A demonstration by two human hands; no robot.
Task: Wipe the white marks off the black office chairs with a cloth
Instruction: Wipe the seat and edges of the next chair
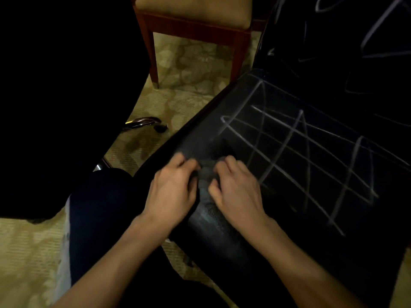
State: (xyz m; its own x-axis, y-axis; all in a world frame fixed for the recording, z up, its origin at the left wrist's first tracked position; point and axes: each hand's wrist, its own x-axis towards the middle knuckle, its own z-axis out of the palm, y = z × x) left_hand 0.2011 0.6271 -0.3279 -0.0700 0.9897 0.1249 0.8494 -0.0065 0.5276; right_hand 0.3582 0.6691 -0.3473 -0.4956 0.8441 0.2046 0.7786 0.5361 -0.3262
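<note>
A black office chair seat (295, 218) fills the right half of the view, crossed by white chalk-like lines (289, 141). Its backrest (347, 41) at the upper right carries more white scribbles. A dark grey cloth (205, 174) lies bunched on the seat's near left corner. My left hand (173, 190) and my right hand (235, 190) sit side by side on it, fingers curled into the fabric, each gripping a fold. The seat patch around the cloth looks smeared grey.
A second black chair (55, 96) looms dark at the left, its chrome base leg and castor (146, 124) on the patterned beige carpet (178, 98). A wooden chair with a tan cushion (193, 21) stands behind. My dark trouser knee (100, 207) is beside the seat.
</note>
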